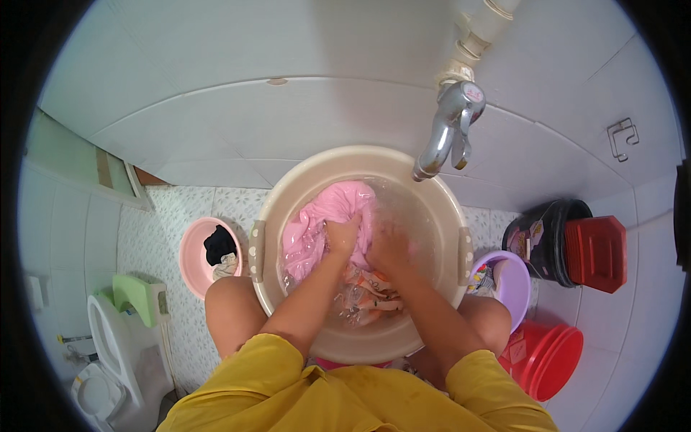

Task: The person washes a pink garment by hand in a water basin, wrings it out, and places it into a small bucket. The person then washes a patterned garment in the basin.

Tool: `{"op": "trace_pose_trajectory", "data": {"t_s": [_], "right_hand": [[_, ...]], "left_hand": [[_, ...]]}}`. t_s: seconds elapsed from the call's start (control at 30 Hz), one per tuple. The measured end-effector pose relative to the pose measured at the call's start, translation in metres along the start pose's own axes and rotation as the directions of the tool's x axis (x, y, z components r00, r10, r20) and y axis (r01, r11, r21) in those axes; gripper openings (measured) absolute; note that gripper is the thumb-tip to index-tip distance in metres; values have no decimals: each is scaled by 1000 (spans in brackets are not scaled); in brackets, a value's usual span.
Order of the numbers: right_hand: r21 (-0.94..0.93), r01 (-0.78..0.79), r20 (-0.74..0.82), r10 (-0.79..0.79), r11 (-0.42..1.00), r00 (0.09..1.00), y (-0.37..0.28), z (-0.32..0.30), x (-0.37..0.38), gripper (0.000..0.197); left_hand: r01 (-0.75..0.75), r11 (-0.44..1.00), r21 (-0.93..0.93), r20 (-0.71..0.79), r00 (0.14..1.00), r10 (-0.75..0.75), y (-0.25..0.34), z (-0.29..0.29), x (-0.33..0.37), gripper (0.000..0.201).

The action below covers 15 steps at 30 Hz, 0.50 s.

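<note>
Your left hand (342, 236) is closed on the pink cloth (327, 209), fingers sunk in its folds, which likely stops the fabric drifting about in the water (425, 216). The cloth lies in the left and far part of the large beige basin (360, 153), partly raised above the surface. Your right hand (389, 248) is at the cloth's right edge, blurred, so you cannot tell whether it grips or lies loose. The patterned cloth (371, 291) lies nearer you, between your forearms. The basin sits between your knees, probably so they can steady it, and the chrome tap (443, 129) hangs over its far right rim, where its spout seems well set to fill it

For moving, your freest water is right of the right hand; on the left, the pink cloth comes close to the basin wall. The tiled wall (252, 122) stands just behind the far rim. Outside, a small pink basin (188, 270) sits at your left, a purple basin (520, 288) and red bucket (551, 360) at your right, limiting elbow room low down
</note>
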State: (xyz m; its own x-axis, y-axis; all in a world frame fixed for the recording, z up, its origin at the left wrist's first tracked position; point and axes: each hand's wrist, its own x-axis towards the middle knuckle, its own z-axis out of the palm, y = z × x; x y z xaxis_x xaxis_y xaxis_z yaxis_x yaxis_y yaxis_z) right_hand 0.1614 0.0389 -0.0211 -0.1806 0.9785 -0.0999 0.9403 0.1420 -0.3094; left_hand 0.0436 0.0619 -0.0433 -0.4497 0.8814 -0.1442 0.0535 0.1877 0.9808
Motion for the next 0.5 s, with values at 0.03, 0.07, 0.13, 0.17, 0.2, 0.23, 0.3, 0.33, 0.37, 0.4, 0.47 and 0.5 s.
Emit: {"op": "trace_pose_trajectory", "data": {"t_s": [0.03, 0.07, 0.13, 0.17, 0.2, 0.23, 0.3, 0.33, 0.37, 0.4, 0.47, 0.5], "right_hand": [[96, -46, 190, 27, 994, 981, -5, -3, 1, 66], [96, -46, 186, 27, 994, 982, -4, 5, 0, 66], [-198, 74, 40, -67, 977, 997, 6, 21, -5, 70], [-196, 73, 41, -66, 978, 997, 10, 22, -5, 70], [-140, 125, 107, -111, 982, 988, 10, 13, -5, 67], [-79, 175, 169, -160, 981, 972, 8, 8, -4, 65], [19, 153, 84, -154, 988, 984, 7, 16, -1, 64], [113, 123, 8, -125, 986, 992, 9, 18, -1, 64], [116, 120, 5, -122, 986, 993, 11, 19, 0, 64], [264, 91, -27, -87, 960, 996, 24, 17, -1, 61], [415, 75, -64, -53, 907, 997, 29, 7, 0, 60], [432, 181, -104, -151, 884, 983, 6, 2, 3, 55]], "left_hand": [[169, 895, 413, -29, 985, -173, -14, 3, 4, 41], [264, 601, 754, -56, 938, -342, -29, 6, 8, 38], [233, 454, 860, 36, 860, -509, -49, 11, 13, 35], [224, 465, 856, 73, 839, -539, -57, 11, 18, 34], [230, 499, 836, 104, 826, -554, -62, 10, 23, 32], [267, 579, 771, 141, 815, -563, -67, 7, 28, 31], [474, 813, 339, 299, 765, -571, -76, -6, 43, 29], [621, 784, -19, 427, 714, -555, -68, -10, 48, 28], [715, 663, -222, 539, 656, -528, -59, -13, 57, 27], [753, 609, -250, 596, 615, -516, -27, -1, 52, 30], [826, 445, -346, 702, 542, -462, 40, 4, 43, 38], [677, 641, -360, 599, 695, -397, 7, -6, 52, 52]]}}
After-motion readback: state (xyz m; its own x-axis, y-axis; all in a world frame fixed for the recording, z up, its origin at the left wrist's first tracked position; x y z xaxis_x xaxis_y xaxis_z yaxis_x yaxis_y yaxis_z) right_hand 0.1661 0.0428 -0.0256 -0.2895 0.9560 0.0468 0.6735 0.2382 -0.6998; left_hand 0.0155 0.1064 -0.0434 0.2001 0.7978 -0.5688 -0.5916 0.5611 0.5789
